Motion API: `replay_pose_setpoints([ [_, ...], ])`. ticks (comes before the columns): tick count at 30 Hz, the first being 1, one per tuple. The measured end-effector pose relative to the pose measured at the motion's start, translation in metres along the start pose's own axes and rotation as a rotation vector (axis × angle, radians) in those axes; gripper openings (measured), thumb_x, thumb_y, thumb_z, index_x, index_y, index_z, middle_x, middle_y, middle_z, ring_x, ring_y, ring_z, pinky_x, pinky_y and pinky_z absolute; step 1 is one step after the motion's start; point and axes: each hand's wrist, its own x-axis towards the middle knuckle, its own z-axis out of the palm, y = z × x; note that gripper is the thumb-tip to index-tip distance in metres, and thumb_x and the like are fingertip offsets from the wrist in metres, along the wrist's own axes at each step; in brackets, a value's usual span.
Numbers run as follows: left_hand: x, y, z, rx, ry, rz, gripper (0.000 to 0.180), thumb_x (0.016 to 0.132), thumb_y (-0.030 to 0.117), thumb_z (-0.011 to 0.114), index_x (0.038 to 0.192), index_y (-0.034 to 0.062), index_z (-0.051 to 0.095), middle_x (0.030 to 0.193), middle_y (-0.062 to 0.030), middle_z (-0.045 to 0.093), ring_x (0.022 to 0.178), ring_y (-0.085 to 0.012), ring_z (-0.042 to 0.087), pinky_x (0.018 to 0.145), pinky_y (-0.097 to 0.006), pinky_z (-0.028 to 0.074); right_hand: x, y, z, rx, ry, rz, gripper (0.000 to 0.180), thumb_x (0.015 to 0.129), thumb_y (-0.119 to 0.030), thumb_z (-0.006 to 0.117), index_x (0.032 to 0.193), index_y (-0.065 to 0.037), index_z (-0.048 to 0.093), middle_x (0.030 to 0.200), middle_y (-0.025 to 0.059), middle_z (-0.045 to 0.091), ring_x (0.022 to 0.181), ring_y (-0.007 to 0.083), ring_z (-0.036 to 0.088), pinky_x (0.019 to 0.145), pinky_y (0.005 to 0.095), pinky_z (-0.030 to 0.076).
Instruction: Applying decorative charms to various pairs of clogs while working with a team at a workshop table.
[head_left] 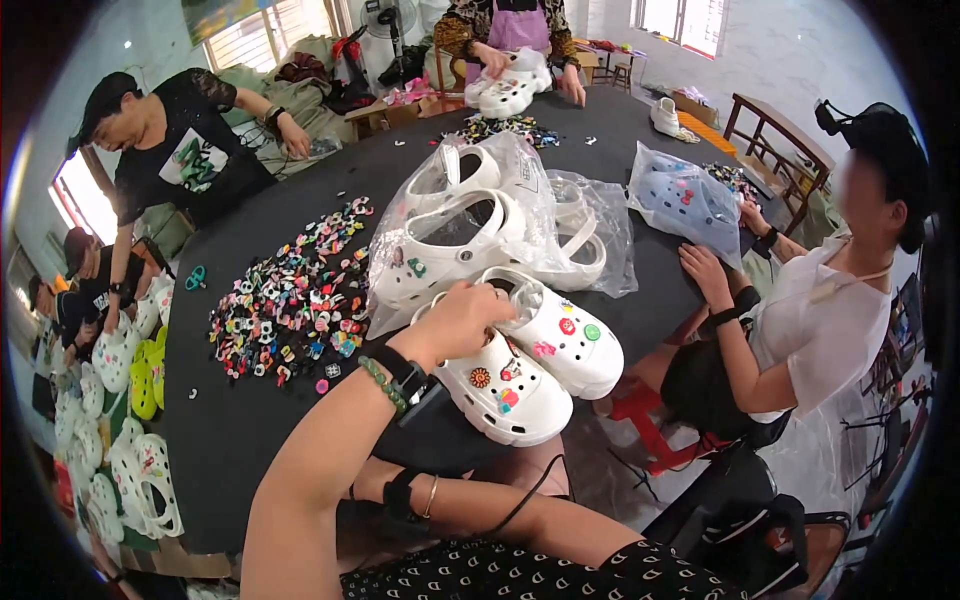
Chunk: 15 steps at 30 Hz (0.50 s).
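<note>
A pair of white clogs (505, 395) sits at the near edge of the black round table, toes toward me and to the right. Colourful charms dot both uppers. My left hand (465, 322) reaches over them from the left, fingers closed at their heel openings. Low beneath my left forearm is my right hand (370, 480); its fingers are hidden behind that arm. Just beyond the pair, more white clogs (430, 262) lie in clear plastic bags (535, 195). A large heap of small coloured charms (300, 285) spreads left of the bags.
At the right, a seated person (800, 300) handles a bagged blue clog (680, 195). Across the table a person in an apron (515, 30) touches white clogs (510, 90). Another person (180, 150) leans in at the left. Piled clogs (145, 480) fill the lower left.
</note>
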Motion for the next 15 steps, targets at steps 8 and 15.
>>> replay_pose_setpoints([
  [8, -0.018, 0.077, -0.021, 0.216, 0.177, 0.077, 0.025, 0.067, 0.003, 0.065, 0.09, 0.0131, 0.065, 0.088, -0.0008, 0.06, 0.091, -0.0217, 0.058, 0.086, -0.042, 0.036, 0.042, 0.191, 0.237, -0.389, 0.448, 0.051, 0.036, 0.096, -0.033, 0.052, 0.123, -0.011, 0.062, 0.13, 0.0119, 0.061, 0.12, 0.0277, 0.056, 0.101, 0.0396, 0.043],
  [15, -0.124, 0.094, -0.11, 0.358, 0.434, -0.191, 0.021, 0.065, 0.001, 0.061, 0.084, 0.0087, 0.065, 0.083, -0.0039, 0.06, 0.084, -0.0244, 0.058, 0.078, -0.04, 0.037, 0.062, 0.077, 0.106, -0.78, -0.099, 0.163, 0.032, 0.097, -0.027, 0.049, 0.121, -0.009, 0.061, 0.13, 0.0127, 0.06, 0.12, 0.0285, 0.055, 0.103, 0.0435, 0.042],
])
